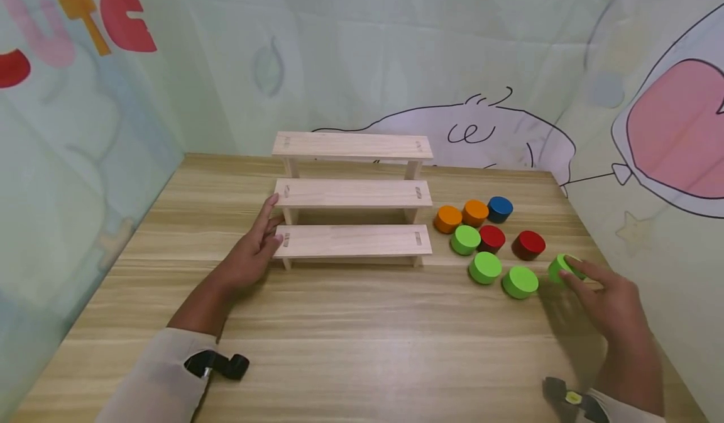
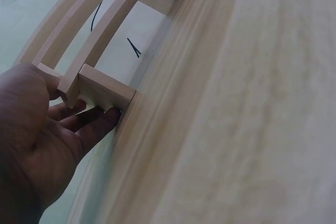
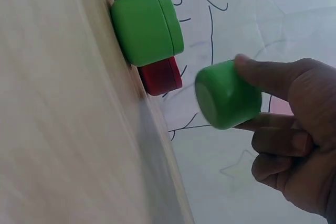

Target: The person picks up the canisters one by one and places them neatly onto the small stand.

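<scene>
A three-step wooden stand [image 1: 353, 193] of pale wood stands on the table. My left hand [image 1: 252, 253] rests at its left end, fingertips touching the side by the lower two steps; the left wrist view shows the fingers [image 2: 100, 127] against the end panel [image 2: 107, 87]. At the right, my right hand [image 1: 613, 303] pinches a round green block [image 1: 560, 268] between thumb and fingers. In the right wrist view this green block [image 3: 226, 95] is tilted and held off the table, while the other fingers [image 3: 278, 142] are curled below it.
Right of the stand sit several round blocks: green [image 1: 520, 283], red [image 1: 528, 245], orange [image 1: 448, 219] and a blue one [image 1: 500, 209]. The wood-grain table [image 1: 362, 347] meets a printed cloth wall [image 1: 362, 65] at the back and sides.
</scene>
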A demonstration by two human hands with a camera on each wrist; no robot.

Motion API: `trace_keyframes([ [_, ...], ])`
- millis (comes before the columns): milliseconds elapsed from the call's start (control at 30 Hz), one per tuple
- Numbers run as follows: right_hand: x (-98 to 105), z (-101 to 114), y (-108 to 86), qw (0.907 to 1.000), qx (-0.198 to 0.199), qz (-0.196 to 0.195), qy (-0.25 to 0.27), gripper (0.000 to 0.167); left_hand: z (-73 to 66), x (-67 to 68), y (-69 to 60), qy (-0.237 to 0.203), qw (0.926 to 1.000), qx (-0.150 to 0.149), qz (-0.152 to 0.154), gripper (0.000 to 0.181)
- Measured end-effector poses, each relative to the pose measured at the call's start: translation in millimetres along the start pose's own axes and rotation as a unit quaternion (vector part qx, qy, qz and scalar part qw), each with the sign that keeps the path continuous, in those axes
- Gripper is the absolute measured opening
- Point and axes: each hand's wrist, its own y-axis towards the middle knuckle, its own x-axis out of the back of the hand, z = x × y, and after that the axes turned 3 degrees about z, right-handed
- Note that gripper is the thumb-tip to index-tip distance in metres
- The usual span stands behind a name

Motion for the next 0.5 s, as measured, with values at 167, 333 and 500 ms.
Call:
trace_keyframes([
  [167, -5, 10, 0.3, 0.9971, 0.03, -0.065, 0.024, 0.042, 1.9, -1.0, 2.1, -0.005, 1.0, -0.002, 0.0, 0.079],
  [333, -12, 28, -2.1, 0.9865, 0.055, -0.139, 0.067, 0.041, 3.6, -1.7, 3.6, -0.004, 1.0, 0.0, 0.001, 0.078],
  [500, -19, 45, -2.4, 0.9649, 0.142, -0.201, 0.093, 0.049, 3.3, -1.2, 2.6, -0.006, 1.0, -0.002, 0.0, 0.078],
])
